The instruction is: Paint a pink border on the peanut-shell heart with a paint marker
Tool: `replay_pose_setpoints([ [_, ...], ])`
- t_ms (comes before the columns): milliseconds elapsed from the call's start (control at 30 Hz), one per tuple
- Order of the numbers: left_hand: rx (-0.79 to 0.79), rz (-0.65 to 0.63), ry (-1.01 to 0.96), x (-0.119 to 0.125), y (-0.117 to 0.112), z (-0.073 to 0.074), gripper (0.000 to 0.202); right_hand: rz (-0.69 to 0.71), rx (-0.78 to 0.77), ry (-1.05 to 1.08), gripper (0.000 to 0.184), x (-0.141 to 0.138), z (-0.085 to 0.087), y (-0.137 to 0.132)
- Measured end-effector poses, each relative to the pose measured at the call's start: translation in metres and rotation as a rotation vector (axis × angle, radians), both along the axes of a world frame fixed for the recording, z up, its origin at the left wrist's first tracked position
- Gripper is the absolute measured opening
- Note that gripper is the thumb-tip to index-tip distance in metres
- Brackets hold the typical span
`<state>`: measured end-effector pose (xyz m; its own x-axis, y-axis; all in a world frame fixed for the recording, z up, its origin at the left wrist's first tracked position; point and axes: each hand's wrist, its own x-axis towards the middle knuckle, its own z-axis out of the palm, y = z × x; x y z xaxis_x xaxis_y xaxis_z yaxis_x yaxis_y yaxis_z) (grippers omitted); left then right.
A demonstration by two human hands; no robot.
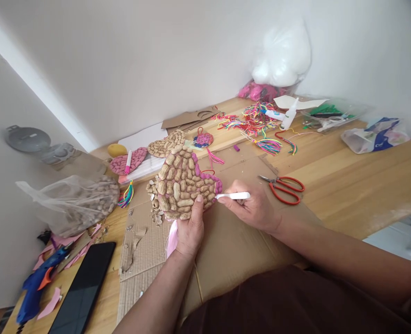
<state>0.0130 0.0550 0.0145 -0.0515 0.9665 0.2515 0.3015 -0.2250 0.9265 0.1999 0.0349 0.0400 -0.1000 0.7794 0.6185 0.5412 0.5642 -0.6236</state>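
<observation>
My left hand [191,229] grips the lower edge of a heart-shaped piece covered in peanuts [179,185], its thumb lying on the front. Most of the peanuts are bare tan; those along the upper right edge are coloured purple-pink. A pink tassel [172,239] hangs beneath the piece beside my left wrist. In my right hand [254,206] a white marker pen [235,195] is pinched, its tip at the right edge of the heart, close to the coloured peanuts. A purple pen cap [236,148] lies on the cardboard [233,250] beyond my hands.
Red-handled scissors [287,189] lie right of my right hand. Leftward are a black phone [83,287], a blue glue gun [40,283] and a bag of peanuts [83,204]. Behind lie other peanut-covered pieces [167,143], colourful threads [252,120] and a glue bottle [289,115].
</observation>
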Motion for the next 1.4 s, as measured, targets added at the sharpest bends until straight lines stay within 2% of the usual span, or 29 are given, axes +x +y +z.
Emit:
replay_pose_setpoints([
  [133, -0.015, 0.046, 0.015, 0.002, -0.002, 0.007, 0.053, -0.027, 0.093, -0.134, 0.029, -0.001, -0.002, 0.001],
  [233, -0.002, 0.067, 0.023, 0.003, -0.002, 0.011, 0.053, 0.025, 0.084, -0.115, 0.023, -0.001, 0.000, 0.000],
  [300, -0.017, 0.063, 0.034, 0.004, -0.003, 0.013, 0.050, 0.061, 0.029, -0.053, 0.017, -0.001, 0.001, -0.001],
  [400, -0.021, 0.066, 0.026, 0.005, -0.002, 0.013, 0.048, 0.040, -0.063, 0.013, 0.014, -0.001, 0.002, -0.001],
  [567, 0.031, 0.052, 0.021, 0.005, -0.001, 0.007, 0.050, 0.006, -0.133, 0.062, 0.017, -0.001, 0.003, 0.000],
  [667, 0.055, 0.044, 0.038, 0.004, -0.002, 0.004, 0.050, 0.015, -0.225, 0.145, 0.012, -0.002, 0.004, 0.001],
  [767, 0.056, 0.040, 0.038, 0.004, -0.002, 0.004, 0.049, 0.089, -0.307, 0.231, 0.009, -0.002, 0.004, 0.002],
  [900, 0.046, 0.030, 0.018, 0.004, -0.001, 0.006, 0.046, 0.197, -0.365, 0.272, 0.017, -0.001, 0.002, 0.004],
  [1000, 0.049, 0.021, 0.011, 0.004, -0.001, 0.006, 0.046, 0.195, -0.348, 0.270, 0.020, 0.001, 0.002, 0.005],
  [1167, 0.036, 0.027, 0.021, 0.004, -0.002, 0.007, 0.048, 0.073, -0.259, 0.187, 0.015, 0.002, 0.005, 0.004],
  [1400, 0.058, 0.020, 0.019, 0.006, -0.003, 0.010, 0.046, 0.132, -0.240, 0.180, 0.018, -0.001, 0.008, 0.000],
])
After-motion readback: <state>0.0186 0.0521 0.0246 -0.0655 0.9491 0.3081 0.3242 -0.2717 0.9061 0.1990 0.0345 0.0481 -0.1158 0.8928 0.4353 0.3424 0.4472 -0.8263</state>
